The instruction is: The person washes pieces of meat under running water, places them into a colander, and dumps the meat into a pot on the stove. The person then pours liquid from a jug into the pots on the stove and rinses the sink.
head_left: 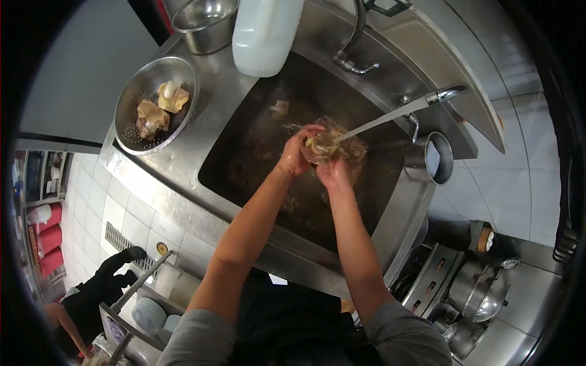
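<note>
Both my hands hold a piece of meat [321, 148] under the stream from the running faucet [444, 93]. My left hand [296, 152] grips its left side, fingers curled over the top. From below, my right hand [336, 175] supports the same piece, its fingers partly hidden. Beneath them, the sink [244, 116] is full of murky brownish water, with more meat [356, 149] heaped just right of my hands and a pale piece [279, 108] near the far left. A steel colander [131, 110] on the left drainboard holds two pieces of meat with bone [152, 119].
Behind the sink stand a white plastic jug [265, 36], a steel bowl [204, 27] and a second faucet [354, 61]. A steel pot [432, 160] sits at the right rim. A large pot [479, 293] is on the lower right. Another person [79, 311] is at lower left.
</note>
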Motion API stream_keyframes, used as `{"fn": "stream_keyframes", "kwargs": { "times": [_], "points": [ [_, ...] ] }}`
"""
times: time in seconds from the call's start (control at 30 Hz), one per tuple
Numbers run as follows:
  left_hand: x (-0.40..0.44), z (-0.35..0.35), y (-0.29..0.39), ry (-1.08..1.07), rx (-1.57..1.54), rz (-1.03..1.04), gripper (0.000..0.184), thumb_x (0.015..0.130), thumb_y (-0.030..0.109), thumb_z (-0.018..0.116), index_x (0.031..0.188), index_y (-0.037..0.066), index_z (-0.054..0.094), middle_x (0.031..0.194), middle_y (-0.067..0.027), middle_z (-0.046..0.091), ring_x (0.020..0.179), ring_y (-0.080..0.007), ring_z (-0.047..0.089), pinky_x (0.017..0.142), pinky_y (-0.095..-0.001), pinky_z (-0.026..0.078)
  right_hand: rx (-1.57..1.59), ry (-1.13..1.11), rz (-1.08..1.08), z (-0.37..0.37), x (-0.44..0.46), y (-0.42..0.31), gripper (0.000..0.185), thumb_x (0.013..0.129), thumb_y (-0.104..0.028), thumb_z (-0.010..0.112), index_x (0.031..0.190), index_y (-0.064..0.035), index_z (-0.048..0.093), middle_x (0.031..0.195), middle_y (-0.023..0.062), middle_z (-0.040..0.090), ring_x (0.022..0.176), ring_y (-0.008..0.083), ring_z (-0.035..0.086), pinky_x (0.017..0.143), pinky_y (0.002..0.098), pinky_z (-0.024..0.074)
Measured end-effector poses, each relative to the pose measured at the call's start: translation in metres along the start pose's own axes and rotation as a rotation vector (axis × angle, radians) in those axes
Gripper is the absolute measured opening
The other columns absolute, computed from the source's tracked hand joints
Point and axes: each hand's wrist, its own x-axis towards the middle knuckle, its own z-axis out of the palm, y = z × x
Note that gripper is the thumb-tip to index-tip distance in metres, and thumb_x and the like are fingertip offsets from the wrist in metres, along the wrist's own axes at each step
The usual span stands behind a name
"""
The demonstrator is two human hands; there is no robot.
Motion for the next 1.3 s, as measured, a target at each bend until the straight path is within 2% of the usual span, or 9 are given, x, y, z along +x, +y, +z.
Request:
{"fn": "stream_keyframes", "kwargs": {
  "times": [0.23, 0.37, 0.47, 0.77, 0.8, 0.93, 1.07, 1.23, 1.3],
  "points": [
    [0.0, 0.003, 0.02, 0.248, 0.067, -0.115, 0.064, 0.095, 0.061, 0.046, 0.127, 0.005, 0.051, 0.121, -0.0131, 0.06, 0.113, -0.0315, 0.058, 0.091, -0.0508, 0.049, -0.159, 0.337, -0.276, 0.008, 0.012, 0.007, 0.024, 0.096, -0.007, 0.054, 0.12, -0.0082, 0.053, 0.105, 0.01, 0.061, 0.087, 0.0217, 0.06, 0.065, 0.0417, 0.0549],
    [-0.013, 0.021, 0.029, 0.256, 0.091, -0.081, 0.063, 0.094, 0.06, 0.05, 0.12, 0.002, 0.057, 0.116, -0.0135, 0.062, 0.107, -0.028, 0.061, 0.086, -0.0467, 0.053, -0.778, 0.242, -0.554, 0.019, 0.009, -0.019, 0.024, 0.096, -0.011, 0.06, 0.119, -0.0059, 0.055, 0.105, 0.0072, 0.063, 0.091, 0.0149, 0.061, 0.08, 0.0292, 0.05],
    [-0.013, 0.019, 0.028, 0.196, 0.208, -0.123, 0.059, 0.092, 0.054, 0.058, 0.122, 0.004, 0.056, 0.117, -0.0115, 0.064, 0.105, -0.022, 0.063, 0.085, -0.0385, 0.053, -0.756, 0.06, -0.745, 0.047, -0.019, -0.036, 0.023, 0.096, -0.015, 0.062, 0.116, -0.0036, 0.058, 0.105, 0.0054, 0.063, 0.091, 0.0111, 0.06, 0.083, 0.0259, 0.0465],
    [-0.019, 0.025, 0.012, -0.195, 0.385, -0.371, 0.042, 0.095, 0.032, 0.061, 0.122, 0.0, 0.056, 0.112, -0.0121, 0.064, 0.105, -0.0255, 0.064, 0.08, -0.0414, 0.061, -1.295, 0.195, -0.742, 0.048, -0.054, -0.061, 0.019, 0.097, -0.018, 0.058, 0.11, -0.0045, 0.061, 0.103, 0.0116, 0.064, 0.091, 0.023, 0.06, 0.08, 0.0333, 0.0474],
    [-0.019, 0.022, 0.011, -0.139, 0.289, -0.316, 0.04, 0.094, 0.025, 0.062, 0.123, -0.002, 0.055, 0.112, -0.0145, 0.063, 0.104, -0.0281, 0.065, 0.078, -0.044, 0.063, -1.64, 0.093, -0.944, 0.048, -0.053, -0.065, 0.021, 0.096, -0.017, 0.058, 0.114, -0.0071, 0.061, 0.097, 0.0135, 0.06, 0.095, 0.0291, 0.057, 0.082, 0.0359, 0.0466],
    [-0.021, 0.006, 0.029, -0.114, 0.331, -0.236, 0.039, 0.09, 0.018, 0.065, 0.122, -0.002, 0.054, 0.111, -0.0155, 0.062, 0.101, -0.0279, 0.065, 0.077, -0.0446, 0.063, -1.612, -0.122, -0.84, 0.073, -0.071, -0.071, 0.025, 0.096, -0.022, 0.058, 0.117, -0.007, 0.062, 0.115, 0.0093, 0.065, 0.101, 0.0274, 0.055, 0.087, 0.0383, 0.0448],
    [-0.059, 0.033, 0.086, 0.007, 0.343, -0.02, 0.036, 0.086, 0.01, 0.067, 0.118, -0.002, 0.056, 0.11, -0.0143, 0.062, 0.098, -0.0251, 0.065, 0.079, -0.042, 0.061, -0.576, -0.238, -0.467, 0.059, -0.04, -0.071, 0.034, 0.098, -0.022, 0.057, 0.129, -0.0094, 0.054, 0.116, 0.0057, 0.063, 0.092, 0.0154, 0.059, 0.078, 0.0324, 0.0513],
    [-0.143, 0.066, 0.192, 0.133, 0.593, 0.476, 0.038, 0.079, 0.006, 0.075, 0.114, 0.001, 0.061, 0.105, -0.0082, 0.067, 0.097, -0.0154, 0.064, 0.088, -0.0286, 0.051, -0.822, -0.136, -0.109, 0.011, 0.094, 0.015, 0.046, 0.097, -0.021, 0.056, 0.138, -0.0052, 0.043, 0.13, 0.0133, 0.055, 0.105, 0.0223, 0.059, 0.088, 0.0377, 0.0514],
    [-0.175, 0.072, 0.235, 0.229, 0.813, 0.649, 0.041, 0.078, 0.006, 0.075, 0.117, 0.001, 0.061, 0.109, -0.009, 0.067, 0.098, -0.0156, 0.064, 0.087, -0.0284, 0.051, -1.277, -0.085, -0.354, 0.015, 0.139, 0.05, 0.052, 0.094, -0.024, 0.062, 0.137, -0.0022, 0.043, 0.13, 0.0168, 0.055, 0.11, 0.0265, 0.057, 0.094, 0.0401, 0.0479]
  ]
}}
